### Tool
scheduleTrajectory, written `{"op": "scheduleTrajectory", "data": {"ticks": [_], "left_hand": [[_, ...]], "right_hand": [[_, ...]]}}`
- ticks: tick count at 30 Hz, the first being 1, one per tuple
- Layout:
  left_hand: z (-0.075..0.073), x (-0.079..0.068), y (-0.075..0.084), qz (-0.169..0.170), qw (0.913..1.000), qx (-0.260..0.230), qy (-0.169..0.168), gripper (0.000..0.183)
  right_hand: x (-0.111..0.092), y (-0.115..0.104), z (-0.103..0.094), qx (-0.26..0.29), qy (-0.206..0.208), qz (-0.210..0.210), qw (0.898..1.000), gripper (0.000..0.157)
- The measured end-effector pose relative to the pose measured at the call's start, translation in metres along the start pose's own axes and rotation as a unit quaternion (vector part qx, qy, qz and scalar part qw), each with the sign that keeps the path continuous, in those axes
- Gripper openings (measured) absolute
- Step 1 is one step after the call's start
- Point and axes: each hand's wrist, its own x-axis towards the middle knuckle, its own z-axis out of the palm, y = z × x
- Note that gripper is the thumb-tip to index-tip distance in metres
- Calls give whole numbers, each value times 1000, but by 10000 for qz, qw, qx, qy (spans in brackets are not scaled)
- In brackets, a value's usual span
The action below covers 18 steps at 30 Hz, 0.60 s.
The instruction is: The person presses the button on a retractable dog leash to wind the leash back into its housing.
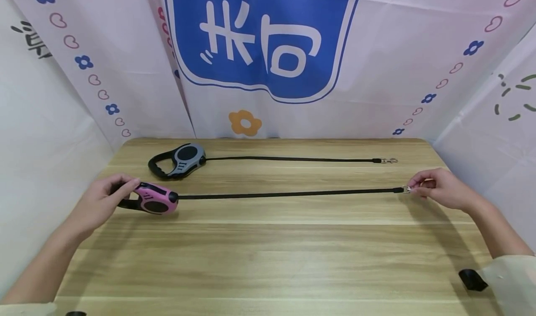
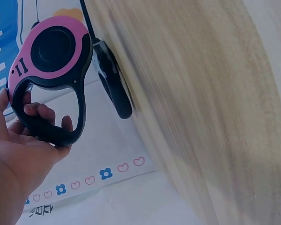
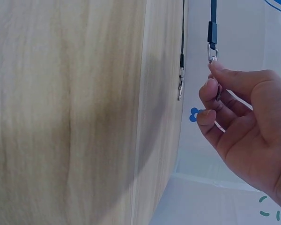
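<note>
A pink and black retractable dog leash [image 1: 157,200] is held above the table by my left hand [image 1: 98,202]. In the left wrist view, the fingers of that hand curl through the black handle [image 2: 49,129]. Its black strap [image 1: 289,194] stretches straight across to the right. There my right hand [image 1: 444,189] pinches the metal clip [image 3: 212,54] at the strap's end between thumb and fingers. Behind, a grey and black retractable leash [image 1: 184,160] lies on the table, its strap [image 1: 289,158] also pulled out to the right, with a silver clip [image 1: 389,160] at the end.
The wood-grain table [image 1: 268,260] runs back to a white printed cloth [image 1: 377,74] with a blue sign. White cloth walls stand close on the left and right. A small black object [image 1: 473,279] shows by the right sleeve [image 1: 512,279].
</note>
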Motion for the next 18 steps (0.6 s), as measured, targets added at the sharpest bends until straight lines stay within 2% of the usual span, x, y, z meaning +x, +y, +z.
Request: {"op": "scheduleTrajectory", "data": {"ticks": [9, 18], "left_hand": [[-1, 0, 3, -310, 9993, -118, 159, 16], [-1, 1, 2, -564, 9980, -256, 133, 15]], "right_hand": [[-2, -6, -1, -183, -12, 285, 9994, 5], [-1, 0, 2, -356, -37, 48, 9993, 8]]}}
